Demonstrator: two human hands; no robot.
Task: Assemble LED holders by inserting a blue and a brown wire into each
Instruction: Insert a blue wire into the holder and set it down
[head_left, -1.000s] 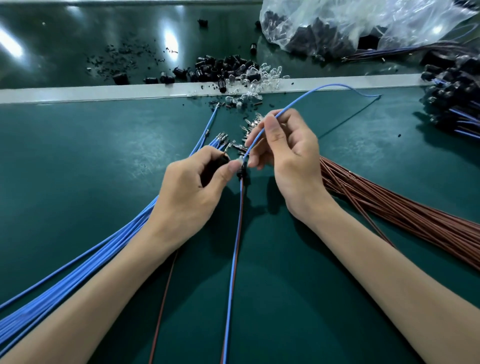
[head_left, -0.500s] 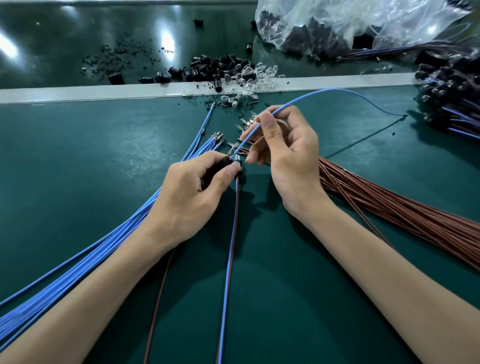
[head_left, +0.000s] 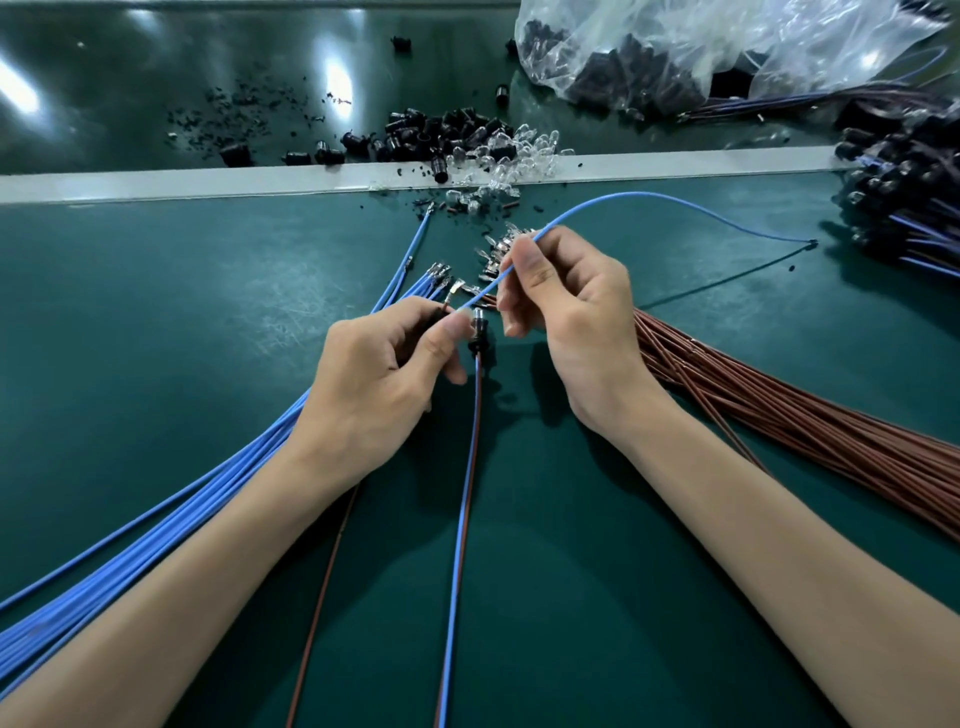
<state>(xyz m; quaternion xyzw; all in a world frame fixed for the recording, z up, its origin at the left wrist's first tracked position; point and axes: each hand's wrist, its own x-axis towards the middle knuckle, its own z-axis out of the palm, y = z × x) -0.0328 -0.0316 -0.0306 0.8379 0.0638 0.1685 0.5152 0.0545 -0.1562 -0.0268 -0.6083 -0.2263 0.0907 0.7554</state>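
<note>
My left hand (head_left: 384, 374) grips a small black LED holder (head_left: 434, 319) between thumb and fingers. A brown wire (head_left: 322, 597) runs out from under that hand toward me, and its metal terminal (head_left: 453, 291) pokes up past the thumb. My right hand (head_left: 566, 312) pinches a single blue wire (head_left: 649, 200) that arcs away to the right; its near end points at my left thumb tip. Between the hands sits another holder (head_left: 477, 332) with a blue and a brown wire (head_left: 460, 519) trailing toward me. I cannot tell whether either hand holds it.
A bundle of blue wires (head_left: 156, 535) fans out at the left and a bundle of brown wires (head_left: 810, 426) at the right. Loose black holders and clear LEDs (head_left: 467, 143) lie by the white strip (head_left: 156, 184). A plastic bag (head_left: 675, 52) and finished assemblies (head_left: 909, 202) sit at the far right.
My right hand has brought the near end of the blue wire down toward my left thumb, while its far end swung right. The left hand has barely moved.
</note>
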